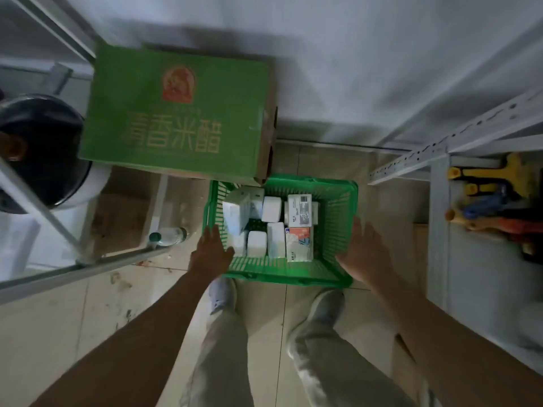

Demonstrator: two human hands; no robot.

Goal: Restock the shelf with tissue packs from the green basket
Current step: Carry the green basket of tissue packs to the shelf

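Observation:
A green plastic basket (338,227) stands on the tiled floor in front of my feet. Inside lie several white tissue packs (271,209), one with an orange and blue print (298,243). My left hand (210,254) rests at the basket's near left corner, fingers spread over the rim. At the basket's right wall is my right hand (363,251), flat and open, touching or just beside it. Neither hand holds a pack. A white metal shelf (437,224) rises at the right.
A big green carton (176,113) stands just behind the basket, overlapping its far left corner. To the left are a metal rack (44,212), a black-lidded bucket (44,148) and a plastic bottle (167,236). Yellow and orange tools (493,201) lie on the right shelf.

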